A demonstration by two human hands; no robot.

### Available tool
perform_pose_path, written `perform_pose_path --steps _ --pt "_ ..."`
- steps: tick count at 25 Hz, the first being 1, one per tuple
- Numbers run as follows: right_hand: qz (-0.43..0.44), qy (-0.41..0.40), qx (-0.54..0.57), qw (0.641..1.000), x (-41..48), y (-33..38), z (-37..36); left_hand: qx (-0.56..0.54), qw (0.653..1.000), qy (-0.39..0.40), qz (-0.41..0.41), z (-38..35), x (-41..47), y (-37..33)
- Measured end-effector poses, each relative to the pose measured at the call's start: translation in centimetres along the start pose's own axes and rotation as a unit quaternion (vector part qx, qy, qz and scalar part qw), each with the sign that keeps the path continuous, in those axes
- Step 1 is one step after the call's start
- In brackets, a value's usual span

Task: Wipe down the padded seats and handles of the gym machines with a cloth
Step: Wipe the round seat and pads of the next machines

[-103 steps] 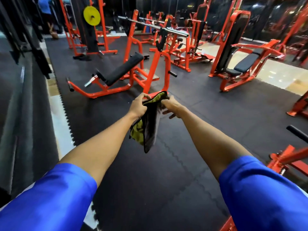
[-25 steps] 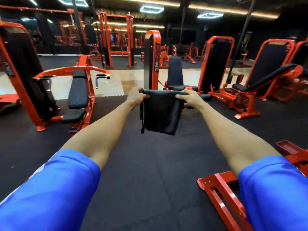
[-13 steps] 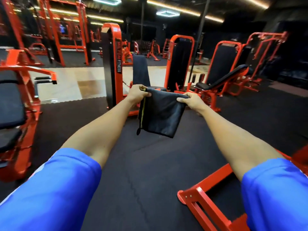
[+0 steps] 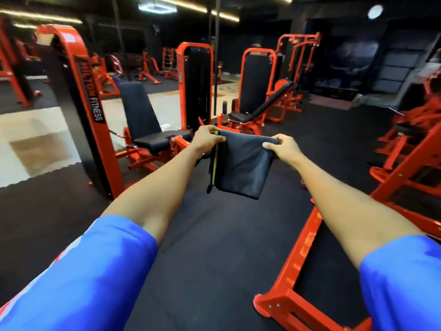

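- Blue sleeves (image 4: 78, 278) fill the bottom corners, both bare arms stretched forward over the black rubber floor (image 4: 210, 254).
- An orange frame (image 4: 293, 266) lies on the floor under the right arm.
- The left hand (image 4: 205, 139) pinches the top left corner of a folded dark cloth (image 4: 241, 166); the right hand (image 4: 285, 147) pinches its top right corner.
- The cloth hangs in the air between the hands, top edge level from left to right, flat face toward the camera, a yellow-green strip down its left edge.
- Just beyond the left hand stands an orange machine with a black padded seat (image 4: 160, 139) and upright backrest (image 4: 139, 109).
- Further machines (image 4: 256, 91) stand behind.
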State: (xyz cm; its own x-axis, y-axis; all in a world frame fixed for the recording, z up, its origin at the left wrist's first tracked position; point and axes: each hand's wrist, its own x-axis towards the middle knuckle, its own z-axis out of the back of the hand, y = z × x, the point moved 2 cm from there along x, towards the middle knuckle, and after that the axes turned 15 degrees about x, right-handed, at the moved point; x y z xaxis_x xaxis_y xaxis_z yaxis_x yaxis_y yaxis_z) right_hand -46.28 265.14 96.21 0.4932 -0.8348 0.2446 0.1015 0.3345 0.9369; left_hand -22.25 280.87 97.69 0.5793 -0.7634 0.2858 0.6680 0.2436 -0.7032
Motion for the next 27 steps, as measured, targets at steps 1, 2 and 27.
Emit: perform_pose_path --steps 1,2,27 --pt "-0.003 -0.015 -0.012 1.0 1.7 -0.8 0.2 -0.008 1.0 0.003 -0.006 -1.2 2.1 0.2" --pt "-0.004 -0.021 -0.024 0.999 3.6 -1.8 0.5 -0.014 1.0 0.006 -0.014 -2.4 4.3 0.4" --pt "-0.042 -0.216 -0.103 0.97 47.1 -12.2 1.6 -0.04 0.964 0.202 -0.166 -22.9 59.4 2.7"
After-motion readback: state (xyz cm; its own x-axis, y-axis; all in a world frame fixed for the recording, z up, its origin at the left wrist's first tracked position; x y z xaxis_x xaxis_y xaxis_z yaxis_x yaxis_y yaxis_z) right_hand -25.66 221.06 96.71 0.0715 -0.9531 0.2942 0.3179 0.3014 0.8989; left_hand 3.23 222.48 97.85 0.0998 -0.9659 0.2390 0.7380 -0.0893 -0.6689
